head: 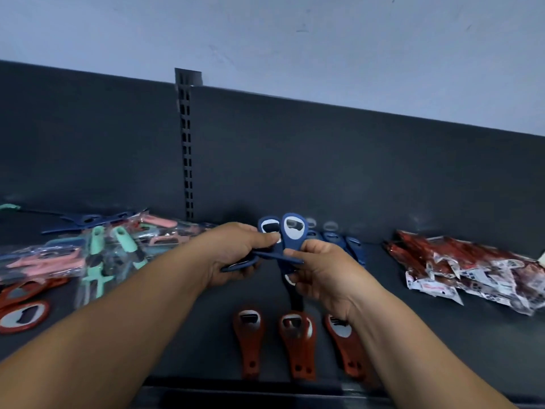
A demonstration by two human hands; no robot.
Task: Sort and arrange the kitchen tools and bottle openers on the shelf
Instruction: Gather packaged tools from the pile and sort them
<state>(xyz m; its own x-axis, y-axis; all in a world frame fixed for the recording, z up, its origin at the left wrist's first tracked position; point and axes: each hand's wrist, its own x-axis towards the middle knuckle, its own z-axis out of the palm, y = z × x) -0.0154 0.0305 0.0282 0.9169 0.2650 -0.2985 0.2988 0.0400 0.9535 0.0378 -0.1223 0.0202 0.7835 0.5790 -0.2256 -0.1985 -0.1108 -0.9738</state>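
Both hands hold a bunch of dark blue bottle openers (292, 231) above the middle of the dark shelf (413, 329). My left hand (236, 255) grips several of them from the left, thumb on top. My right hand (318, 273) pinches them from the right, and one blue handle hangs below it. Three red bottle openers (296, 343) lie side by side near the front edge, under my right wrist. More blue openers (345, 240) lie in a row at the back, behind my hands.
A pile of bagged pink and mint green tools (97, 252) covers the shelf's left side, with two red openers (23, 315) in front of it. Red and white packets (472, 270) are heaped at the right. The dark back panel (324, 160) rises behind.
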